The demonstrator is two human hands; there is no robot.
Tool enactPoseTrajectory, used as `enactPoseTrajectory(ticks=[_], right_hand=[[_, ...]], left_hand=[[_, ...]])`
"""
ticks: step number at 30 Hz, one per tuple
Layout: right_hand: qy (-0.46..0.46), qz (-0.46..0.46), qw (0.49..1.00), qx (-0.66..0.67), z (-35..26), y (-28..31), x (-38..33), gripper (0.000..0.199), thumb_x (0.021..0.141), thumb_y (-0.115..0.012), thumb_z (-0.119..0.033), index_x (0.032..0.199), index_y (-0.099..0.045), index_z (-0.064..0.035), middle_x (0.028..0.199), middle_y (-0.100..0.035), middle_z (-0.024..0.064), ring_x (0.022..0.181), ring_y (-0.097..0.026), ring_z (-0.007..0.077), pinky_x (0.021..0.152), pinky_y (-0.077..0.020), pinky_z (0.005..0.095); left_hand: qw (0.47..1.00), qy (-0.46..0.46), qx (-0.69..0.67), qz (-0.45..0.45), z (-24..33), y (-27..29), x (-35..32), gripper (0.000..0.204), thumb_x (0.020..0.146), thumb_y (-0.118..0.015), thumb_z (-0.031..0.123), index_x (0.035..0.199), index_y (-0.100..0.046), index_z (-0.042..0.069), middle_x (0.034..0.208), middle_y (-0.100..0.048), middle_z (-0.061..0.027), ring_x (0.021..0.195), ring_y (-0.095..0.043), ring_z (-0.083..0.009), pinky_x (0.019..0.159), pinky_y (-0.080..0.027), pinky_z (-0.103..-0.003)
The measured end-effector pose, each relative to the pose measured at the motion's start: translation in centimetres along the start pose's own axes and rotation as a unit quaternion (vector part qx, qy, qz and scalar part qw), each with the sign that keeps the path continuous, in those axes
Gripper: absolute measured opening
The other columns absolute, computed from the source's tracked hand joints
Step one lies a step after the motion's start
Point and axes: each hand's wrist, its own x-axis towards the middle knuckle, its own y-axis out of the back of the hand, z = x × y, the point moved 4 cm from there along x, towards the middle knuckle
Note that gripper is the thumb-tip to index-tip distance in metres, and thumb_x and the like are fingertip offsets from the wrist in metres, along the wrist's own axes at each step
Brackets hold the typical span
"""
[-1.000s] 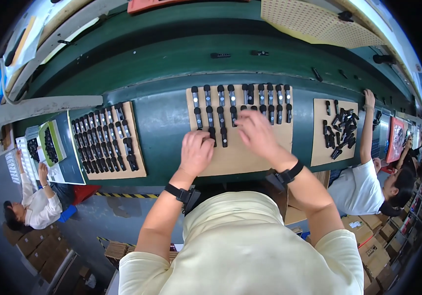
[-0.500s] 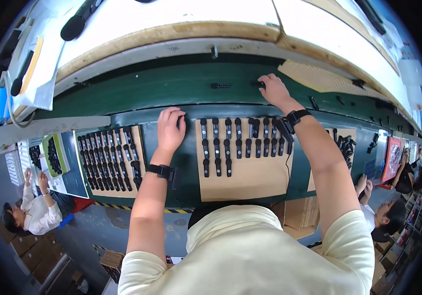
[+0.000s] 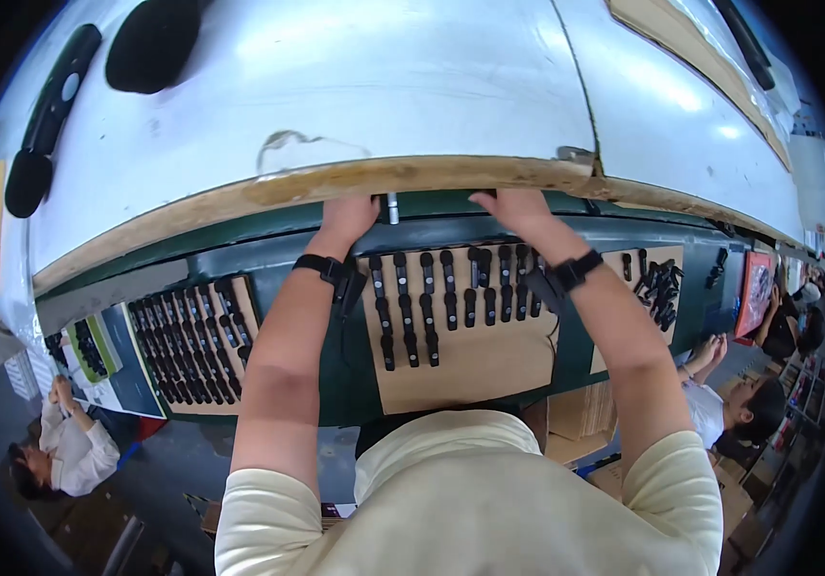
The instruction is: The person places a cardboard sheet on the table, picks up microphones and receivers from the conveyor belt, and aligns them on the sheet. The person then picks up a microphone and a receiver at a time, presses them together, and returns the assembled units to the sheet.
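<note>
My left hand (image 3: pixel 347 217) and my right hand (image 3: pixel 520 209) both reach forward under the wooden front edge (image 3: pixel 412 175) of a white shelf. The edge hides most of their fingers, and whatever they touch is out of sight. The right thumb sticks out sideways, pointing left. Close beside the left thumb is a small silvery cylinder (image 3: pixel 392 208). In front of my body lies a cardboard sheet (image 3: pixel 470 374) with rows of small black microphone-shaped pieces (image 3: pixel 429 312), each with a rounded dark head. Dark straps with boxes sit on both wrists.
Another cardboard sheet at left bears tight rows of similar black pieces (image 3: pixel 187 336). At right, a sheet holds a loose heap of black pieces (image 3: pixel 660 288). Larger black microphones (image 3: pixel 52 115) lie on the shelf. A person (image 3: pixel 72 437) works at left, another (image 3: pixel 739 408) at right.
Both hands have moved forward under the shelf edge, the right one also slightly left. The view has shifted, so the shelf covers more of the green surface.
</note>
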Motion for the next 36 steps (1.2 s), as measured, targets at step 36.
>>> enactPoseTrajectory(ticks=[36], right_hand=[[0.157, 0.172, 0.87, 0.435, -13.2, 8.2, -30.9, 0.028, 0.079, -0.071, 0.005, 0.104, -0.062, 0.0002, 0.1, -0.063, 0.0096, 0.094, -0.059, 0.0182, 0.086, -0.0458, 0.0288]], left_hand=[[0.859, -0.114, -0.491, 0.087, 21.4, 19.2, -27.7, 0.03, 0.08, -0.07, -0.008, 0.107, -0.062, -0.001, 0.104, -0.066, -0.009, 0.097, -0.063, -0.0151, 0.087, -0.05, -0.028]])
